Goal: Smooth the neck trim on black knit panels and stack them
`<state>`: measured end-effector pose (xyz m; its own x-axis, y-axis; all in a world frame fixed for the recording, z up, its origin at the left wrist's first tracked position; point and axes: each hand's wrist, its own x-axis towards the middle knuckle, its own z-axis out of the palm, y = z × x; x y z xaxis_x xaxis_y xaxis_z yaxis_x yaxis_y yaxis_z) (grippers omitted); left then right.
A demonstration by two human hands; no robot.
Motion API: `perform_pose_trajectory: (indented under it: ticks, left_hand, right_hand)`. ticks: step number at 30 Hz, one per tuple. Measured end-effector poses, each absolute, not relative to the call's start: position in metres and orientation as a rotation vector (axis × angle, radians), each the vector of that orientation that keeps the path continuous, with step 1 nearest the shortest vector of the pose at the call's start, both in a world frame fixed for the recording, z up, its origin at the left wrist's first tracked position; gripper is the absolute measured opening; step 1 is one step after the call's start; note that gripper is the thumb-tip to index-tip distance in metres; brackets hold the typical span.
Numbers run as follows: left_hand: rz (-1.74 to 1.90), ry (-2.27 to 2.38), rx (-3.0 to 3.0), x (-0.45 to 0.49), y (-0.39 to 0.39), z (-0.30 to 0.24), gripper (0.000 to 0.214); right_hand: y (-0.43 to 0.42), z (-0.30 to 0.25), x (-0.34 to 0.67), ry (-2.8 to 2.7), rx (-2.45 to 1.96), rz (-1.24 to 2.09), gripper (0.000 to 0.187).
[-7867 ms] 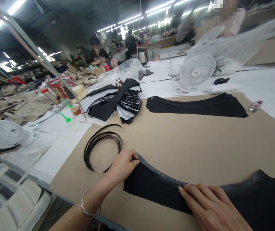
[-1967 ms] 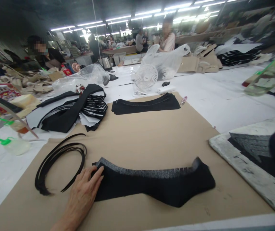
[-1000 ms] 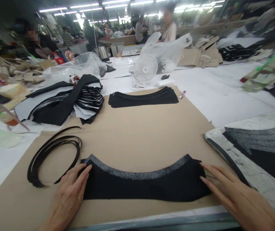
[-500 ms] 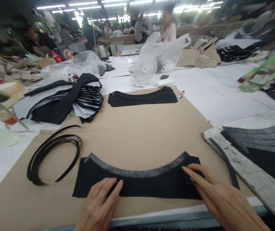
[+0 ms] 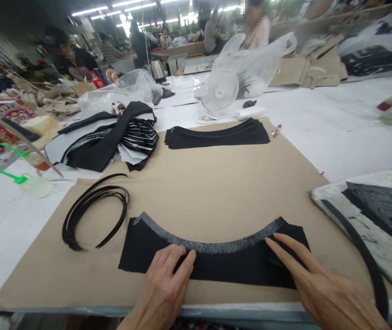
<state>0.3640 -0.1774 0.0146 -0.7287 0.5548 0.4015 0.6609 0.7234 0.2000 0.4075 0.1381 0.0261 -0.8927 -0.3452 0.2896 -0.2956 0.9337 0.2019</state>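
A curved black fabric piece [image 5: 216, 256] with a grey upper edge lies flat on the tan paper sheet [image 5: 209, 183] near the table's front edge. My left hand [image 5: 165, 286] rests flat on its lower middle, fingers stretched out. My right hand [image 5: 319, 286] lies flat on its right end, fingers extended toward the grey edge. Neither hand grips anything. A loop of thin black strips [image 5: 93, 211] lies to the left of the piece.
A stack of similar black pieces [image 5: 216, 134] sits at the paper's far edge. Black and striped fabric [image 5: 110, 140] is heaped at left, a white fan [image 5: 219, 90] behind. A board with black pieces [image 5: 371, 211] is at right. Other people work in the background.
My left hand has slid from the piece's left end to its lower middle. My right hand came onto the right end. The view has shifted slightly.
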Motion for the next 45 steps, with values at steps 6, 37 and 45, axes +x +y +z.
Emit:
perform_pose_trajectory:
  ticks: [6, 37, 45]
  left_hand:
    - [-0.473, -2.641, -1.09, 0.357, -0.147, 0.022, 0.039]
    - [-0.632, -2.684, -0.868, 0.361, -0.147, 0.017, 0.03]
    - [-0.619, -2.662, -0.881, 0.367, -0.155, 0.016, 0.028]
  right_hand:
    - [0.124, 0.019, 0.399, -2.794, 0.53, -0.125, 0.063]
    - [0.13, 0.003, 0.408, -2.82, 0.453, -0.11, 0.066]
    - [0.136, 0.001, 0.41, -2.876, 0.488, -0.188, 0.07]
